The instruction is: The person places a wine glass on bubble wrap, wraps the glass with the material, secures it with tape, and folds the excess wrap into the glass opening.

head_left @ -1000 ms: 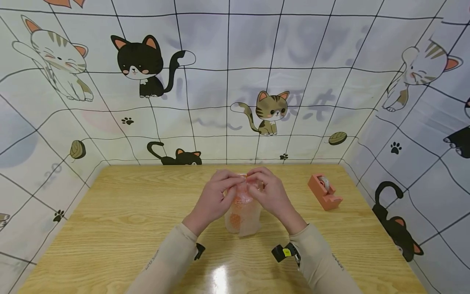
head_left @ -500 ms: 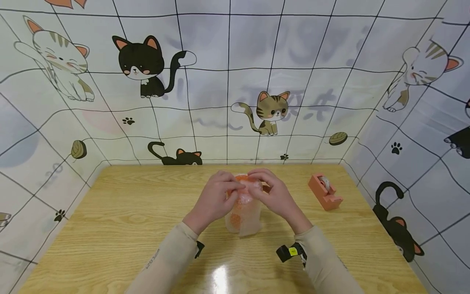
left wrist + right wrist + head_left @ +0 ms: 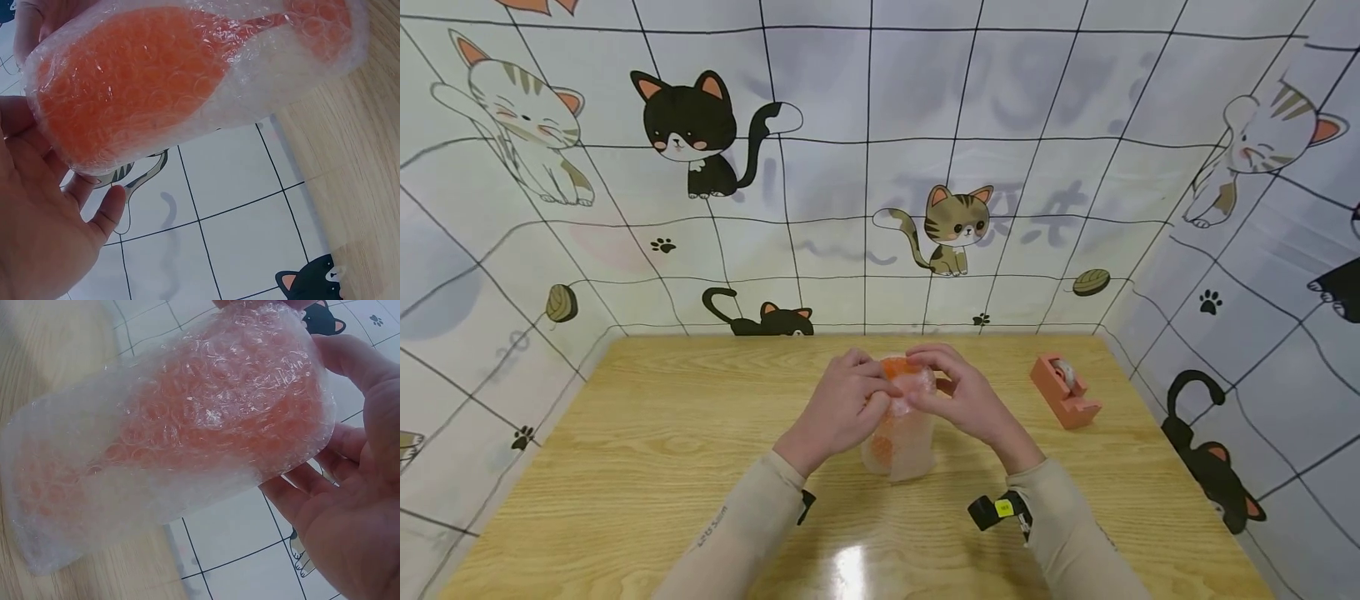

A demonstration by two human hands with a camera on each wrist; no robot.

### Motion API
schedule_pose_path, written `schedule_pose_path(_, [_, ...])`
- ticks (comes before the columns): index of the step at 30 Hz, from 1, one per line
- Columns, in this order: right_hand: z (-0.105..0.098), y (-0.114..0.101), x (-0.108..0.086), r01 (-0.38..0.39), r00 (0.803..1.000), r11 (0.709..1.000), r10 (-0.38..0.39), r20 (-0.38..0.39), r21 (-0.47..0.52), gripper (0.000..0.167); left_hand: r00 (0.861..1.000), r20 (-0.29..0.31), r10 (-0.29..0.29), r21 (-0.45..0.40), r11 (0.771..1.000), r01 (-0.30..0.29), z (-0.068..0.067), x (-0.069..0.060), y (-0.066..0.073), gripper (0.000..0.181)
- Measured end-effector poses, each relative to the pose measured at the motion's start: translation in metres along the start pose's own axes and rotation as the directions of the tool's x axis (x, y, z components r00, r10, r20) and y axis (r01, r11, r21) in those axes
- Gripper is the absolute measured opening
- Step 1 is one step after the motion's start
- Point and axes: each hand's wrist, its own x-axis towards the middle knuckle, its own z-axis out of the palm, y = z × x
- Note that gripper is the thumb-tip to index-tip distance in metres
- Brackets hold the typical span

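An orange thing, wide at one end, narrow in the middle and wider again at the other, like a goblet, stands upright inside bubble wrap (image 3: 912, 446) on the table. My left hand (image 3: 838, 407) grips the top end of this wrap from the left, fingers bent over its edge. From the other side my right hand (image 3: 966, 407) holds the same end, thumb on the near face and fingers over the top. The right wrist view shows the wrap's wide end (image 3: 231, 406) between thumb and fingers. In the left wrist view the left fingertips are partly hidden behind the wrap (image 3: 131, 75).
A salmon-pink tape dispenser (image 3: 1063, 393) with a roll of tape stands at the right on the wooden table (image 3: 700, 433). Cloth walls (image 3: 827, 183) printed with cats and grid lines rise behind and at both sides. Each wrist carries a small black camera (image 3: 985, 512).
My right hand has shifted slightly right, away from the left hand. More of the orange top now shows between the hands. The wrapped thing stays in place.
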Motion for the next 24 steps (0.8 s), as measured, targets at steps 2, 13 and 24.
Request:
schedule_pose_path(2, [0.000,0.000,0.000,0.004,1.000,1.000,-0.004,0.005,0.001,0.044,1.000,0.026,-0.011,0.017,1.000,0.011,0.000,0.001,0.001,0.042])
schedule_pose_path(13, [-0.002,0.002,-0.001,-0.039,0.999,0.998,0.039,0.022,0.043,0.056,0.987,0.146,-0.059,-0.027,0.998,0.064,-0.012,0.008,-0.001,0.024])
schedule_pose_path(24, [-0.001,0.000,-0.001,-0.054,0.999,0.998,0.053,0.012,0.040,0.055,0.957,0.130,-0.259,-0.120,0.954,0.275,-0.016,0.024,0.003,0.013])
